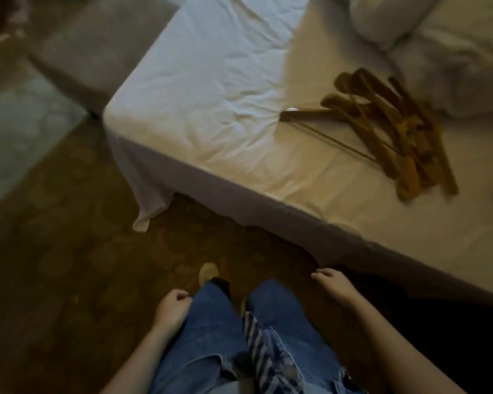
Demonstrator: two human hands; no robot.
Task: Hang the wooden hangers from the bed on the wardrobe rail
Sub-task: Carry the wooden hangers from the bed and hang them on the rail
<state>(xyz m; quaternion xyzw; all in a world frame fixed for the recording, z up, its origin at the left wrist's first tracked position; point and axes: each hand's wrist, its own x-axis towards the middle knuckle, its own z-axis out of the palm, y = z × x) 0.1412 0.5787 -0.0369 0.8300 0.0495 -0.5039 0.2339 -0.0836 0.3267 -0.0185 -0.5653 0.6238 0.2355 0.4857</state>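
Observation:
A pile of several wooden hangers (393,129) lies on the white-sheeted bed (211,89), toward its right side, near the pillows. One hanger's metal hook (291,110) points left. My left hand (171,308) hangs beside my left thigh with the fingers curled in and nothing in it. My right hand (332,282) hangs low by my right leg, fingers loosely apart and empty, just short of the bed's near edge. Both hands are far below the hangers. No wardrobe or rail is in view.
White pillows (427,32) are heaped at the bed's upper right. A grey bench (97,52) stands past the bed's far corner. Brown patterned carpet (69,237) covers the floor. My jeans-clad legs and one shoe (208,273) show below.

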